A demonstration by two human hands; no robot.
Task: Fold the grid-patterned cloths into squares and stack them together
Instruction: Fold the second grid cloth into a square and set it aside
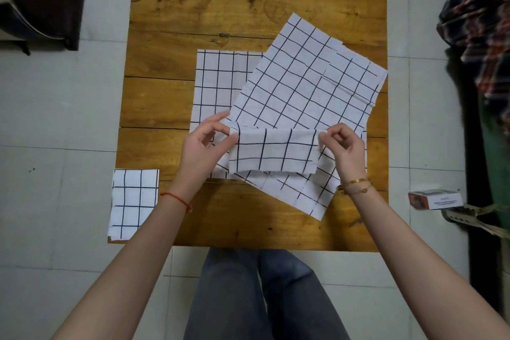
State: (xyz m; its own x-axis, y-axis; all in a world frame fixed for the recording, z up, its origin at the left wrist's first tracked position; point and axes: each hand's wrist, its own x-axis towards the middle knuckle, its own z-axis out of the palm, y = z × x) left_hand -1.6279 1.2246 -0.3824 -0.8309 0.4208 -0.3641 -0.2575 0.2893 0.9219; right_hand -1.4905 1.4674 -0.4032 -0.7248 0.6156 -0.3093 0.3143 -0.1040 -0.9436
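A folded strip of white cloth with a dark grid (pixel 276 150) hangs above the wooden table (pixel 171 102), held at both top corners. My left hand (pixel 205 146) pinches its left corner and my right hand (pixel 345 148) pinches its right corner. Under it lie unfolded grid cloths: a large tilted one (pixel 303 83) on top and a flat one (pixel 218 83) partly covered at the left. A folded square stack of grid cloth (pixel 133 203) sits at the table's near left corner, slightly over the edge.
A small orange-and-white box (pixel 434 199) lies on the tiled floor right of the table. A plaid garment (pixel 480 33) hangs at the right edge. Dark bags (pixel 47 3) sit at the far left. My legs in grey trousers (pixel 259 295) are below the table's near edge.
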